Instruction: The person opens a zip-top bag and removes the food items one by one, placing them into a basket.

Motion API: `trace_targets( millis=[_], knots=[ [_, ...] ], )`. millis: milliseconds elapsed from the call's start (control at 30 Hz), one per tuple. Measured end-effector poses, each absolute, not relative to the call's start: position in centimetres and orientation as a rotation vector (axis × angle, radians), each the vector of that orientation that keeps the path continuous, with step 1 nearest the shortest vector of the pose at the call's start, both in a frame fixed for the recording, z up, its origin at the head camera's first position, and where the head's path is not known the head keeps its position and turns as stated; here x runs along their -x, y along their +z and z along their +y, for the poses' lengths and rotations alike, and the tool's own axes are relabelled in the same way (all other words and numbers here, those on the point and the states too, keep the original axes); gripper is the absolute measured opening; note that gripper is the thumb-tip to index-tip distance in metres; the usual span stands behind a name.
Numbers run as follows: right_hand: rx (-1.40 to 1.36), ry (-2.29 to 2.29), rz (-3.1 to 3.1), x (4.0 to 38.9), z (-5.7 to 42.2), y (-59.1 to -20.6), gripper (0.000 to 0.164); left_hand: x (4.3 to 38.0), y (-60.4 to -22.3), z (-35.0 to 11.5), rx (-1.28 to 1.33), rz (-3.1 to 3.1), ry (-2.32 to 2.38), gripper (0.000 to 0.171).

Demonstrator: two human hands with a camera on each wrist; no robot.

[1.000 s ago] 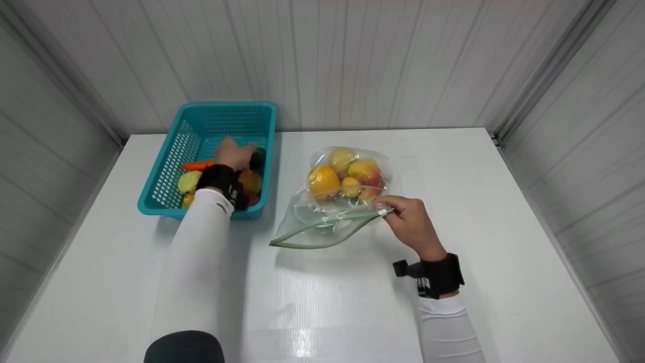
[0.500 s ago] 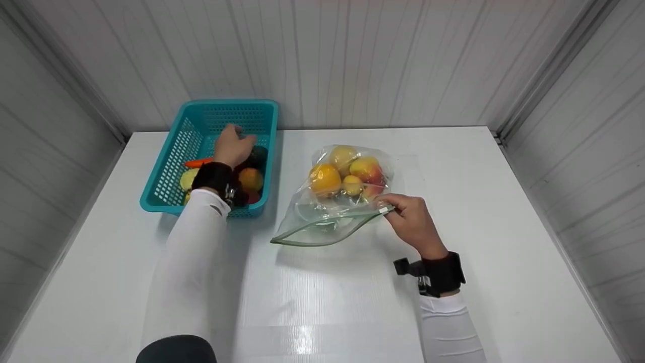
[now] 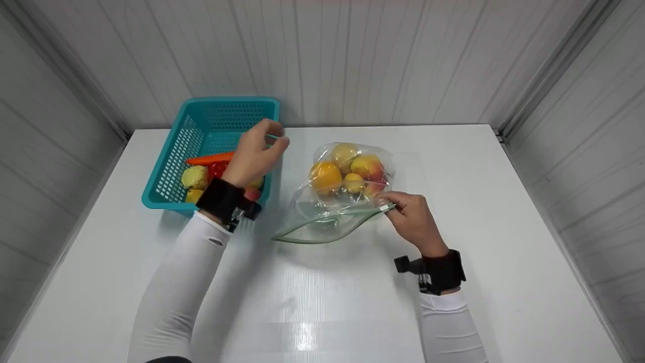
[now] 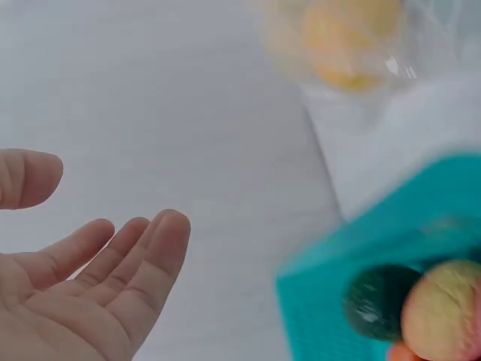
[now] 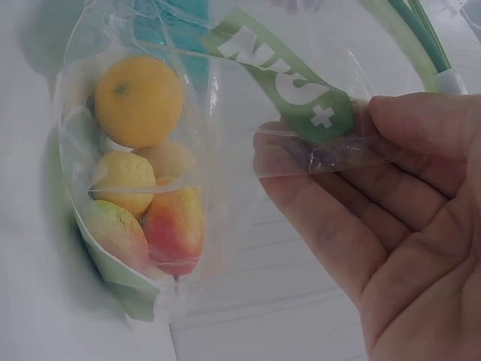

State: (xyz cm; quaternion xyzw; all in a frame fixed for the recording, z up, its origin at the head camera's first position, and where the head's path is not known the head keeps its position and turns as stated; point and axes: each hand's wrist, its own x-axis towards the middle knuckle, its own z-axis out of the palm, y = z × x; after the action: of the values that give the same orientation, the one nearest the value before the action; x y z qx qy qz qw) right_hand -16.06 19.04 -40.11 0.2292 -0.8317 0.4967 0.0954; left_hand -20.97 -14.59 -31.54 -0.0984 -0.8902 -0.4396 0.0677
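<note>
My left hand is over the right rim of the teal basket. In the left wrist view its palm and fingers hold nothing, and the thumb stands apart from the fingers. With thumb and fingers my right hand pinches the right edge of a clear zip bag, beside its white slider. The bag lies on the table with its green-edged mouth parted towards me. Inside are an orange, a red-yellow mango, a small yellow fruit and other fruit.
A carrot, a pale yellow-green lumpy piece and a red item lie in the basket. The left wrist view shows a dark green round item there too. Panelled walls enclose the white table behind and at the sides.
My left hand has risen out of the basket's inside and moved right to its rim, with nothing in it. The right hand keeps its pinch on the bag.
</note>
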Motion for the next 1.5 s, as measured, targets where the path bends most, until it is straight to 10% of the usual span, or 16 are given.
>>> trace_targets(
  millis=[800,1500],
  knots=[
    [-0.658,1.446,-2.466,15.7,19.7,-39.8,0.018,7.1,-34.9,-4.4,1.089,-2.489,-1.042,0.012],
    [-0.663,1.449,-2.449,15.7,19.7,-39.6,0.015,16.1,-40.8,-1.4,0.575,-2.658,-0.440,0.036]
  ],
)
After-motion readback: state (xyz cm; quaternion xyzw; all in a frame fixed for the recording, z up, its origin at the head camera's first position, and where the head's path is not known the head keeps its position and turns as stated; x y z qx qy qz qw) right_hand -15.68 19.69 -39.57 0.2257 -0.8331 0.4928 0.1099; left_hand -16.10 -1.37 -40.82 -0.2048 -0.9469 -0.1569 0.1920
